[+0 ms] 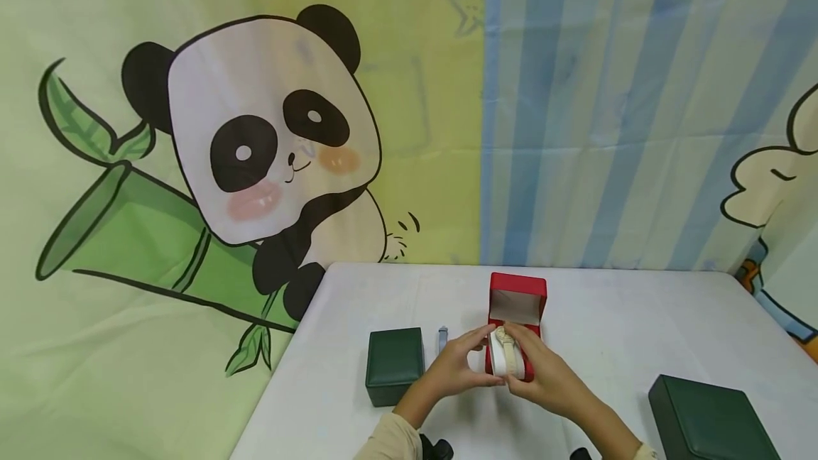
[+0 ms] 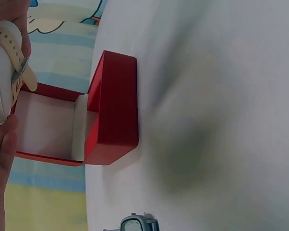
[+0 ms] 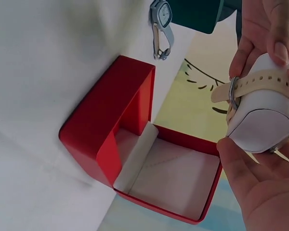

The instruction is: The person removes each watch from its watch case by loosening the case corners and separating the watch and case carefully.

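Boxes number three: one open red box [image 1: 516,304] at the table's middle and two closed dark green boxes, a small one [image 1: 395,365] to the left and a larger one [image 1: 712,417] near the right. Watches number two: a cream-strapped watch [image 1: 505,351] wrapped round a white cushion [image 1: 497,358], and a silver watch [image 1: 442,337] lying flat between the small green box and the red one. Both the left hand [image 1: 455,368] and the right hand [image 1: 543,375] curl their fingers round the cushion, just in front of the red box.

Only the right wrist view shows the strap's buckle and holes plainly, and the box's pale empty lining; the head view alone shows both green boxes. The silver watch's dial looks rectangular, though it is small.

White table [image 1: 639,318]; behind it, a cartoon panda backdrop [image 1: 268,133] and blue stripes.
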`<state>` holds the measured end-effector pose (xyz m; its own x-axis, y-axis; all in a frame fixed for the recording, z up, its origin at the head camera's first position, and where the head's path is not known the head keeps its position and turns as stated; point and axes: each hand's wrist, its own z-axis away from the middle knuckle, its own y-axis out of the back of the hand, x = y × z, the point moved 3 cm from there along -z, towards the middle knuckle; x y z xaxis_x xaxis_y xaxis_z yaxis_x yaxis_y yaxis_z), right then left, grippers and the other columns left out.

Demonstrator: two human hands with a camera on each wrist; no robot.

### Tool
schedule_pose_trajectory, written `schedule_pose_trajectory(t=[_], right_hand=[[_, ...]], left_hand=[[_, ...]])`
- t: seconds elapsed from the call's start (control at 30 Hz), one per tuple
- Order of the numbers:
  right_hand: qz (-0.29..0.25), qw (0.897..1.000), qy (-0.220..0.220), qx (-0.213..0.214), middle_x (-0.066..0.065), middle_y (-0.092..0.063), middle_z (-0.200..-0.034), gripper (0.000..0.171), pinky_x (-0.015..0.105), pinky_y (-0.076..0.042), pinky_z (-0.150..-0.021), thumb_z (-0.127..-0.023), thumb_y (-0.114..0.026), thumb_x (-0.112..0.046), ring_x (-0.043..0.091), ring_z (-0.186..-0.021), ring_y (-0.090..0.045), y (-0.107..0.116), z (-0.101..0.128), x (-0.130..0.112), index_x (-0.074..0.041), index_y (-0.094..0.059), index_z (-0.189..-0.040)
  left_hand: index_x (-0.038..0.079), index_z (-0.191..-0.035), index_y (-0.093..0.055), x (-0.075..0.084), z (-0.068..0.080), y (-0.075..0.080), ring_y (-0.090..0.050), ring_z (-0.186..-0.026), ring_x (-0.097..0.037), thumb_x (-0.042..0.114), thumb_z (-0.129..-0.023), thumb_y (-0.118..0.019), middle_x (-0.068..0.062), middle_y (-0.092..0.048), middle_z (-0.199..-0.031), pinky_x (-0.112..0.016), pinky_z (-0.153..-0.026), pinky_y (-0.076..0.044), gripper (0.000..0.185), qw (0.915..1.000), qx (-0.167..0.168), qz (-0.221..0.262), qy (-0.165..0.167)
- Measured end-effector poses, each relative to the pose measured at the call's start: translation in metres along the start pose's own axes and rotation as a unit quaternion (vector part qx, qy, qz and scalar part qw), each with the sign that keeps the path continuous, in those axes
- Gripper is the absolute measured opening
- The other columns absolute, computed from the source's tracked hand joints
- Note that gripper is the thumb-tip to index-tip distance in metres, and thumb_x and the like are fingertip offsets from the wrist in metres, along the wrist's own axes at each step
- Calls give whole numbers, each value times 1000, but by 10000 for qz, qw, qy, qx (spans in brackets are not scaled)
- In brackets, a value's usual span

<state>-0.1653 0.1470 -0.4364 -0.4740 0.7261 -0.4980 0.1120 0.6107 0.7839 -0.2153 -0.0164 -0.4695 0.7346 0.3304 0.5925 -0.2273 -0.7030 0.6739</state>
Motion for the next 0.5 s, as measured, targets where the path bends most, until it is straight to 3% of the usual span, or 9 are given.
schedule_pose_trajectory(t=[0.27, 0.4, 0.5], right_hand=[[339, 9994, -52, -38, 11, -46, -134, 72, 36, -53, -78, -68, -68, -13, 21, -105, -56, -3, -2, -6, -2, -41, -134], [704, 9972, 178, 167, 9, -49, -130, 72, 32, -52, -74, -63, -67, -14, 18, -101, -57, -2, -3, -9, -1, -45, -131], [670, 9975, 178, 129, 7, -49, -127, 75, 30, -51, -69, -62, -68, -17, 17, -99, -56, 0, -5, -7, -4, -44, -132]], left_hand=[[9, -137, -38, -5, -1, 1, -59, -105, -9, 26, -71, -78, -4, -52, -132, -16, -87, -47, 79, 9991, -218, 355, 111], [11, -138, -37, -5, -2, 2, -59, -105, -9, 25, -72, -77, -3, -51, -133, -16, -87, -47, 79, 9986, -247, 461, 15], [12, -138, -36, -4, -3, 2, -58, -105, -9, 24, -72, -77, -3, -51, -133, -16, -88, -47, 79, 9984, -284, 485, -50]])
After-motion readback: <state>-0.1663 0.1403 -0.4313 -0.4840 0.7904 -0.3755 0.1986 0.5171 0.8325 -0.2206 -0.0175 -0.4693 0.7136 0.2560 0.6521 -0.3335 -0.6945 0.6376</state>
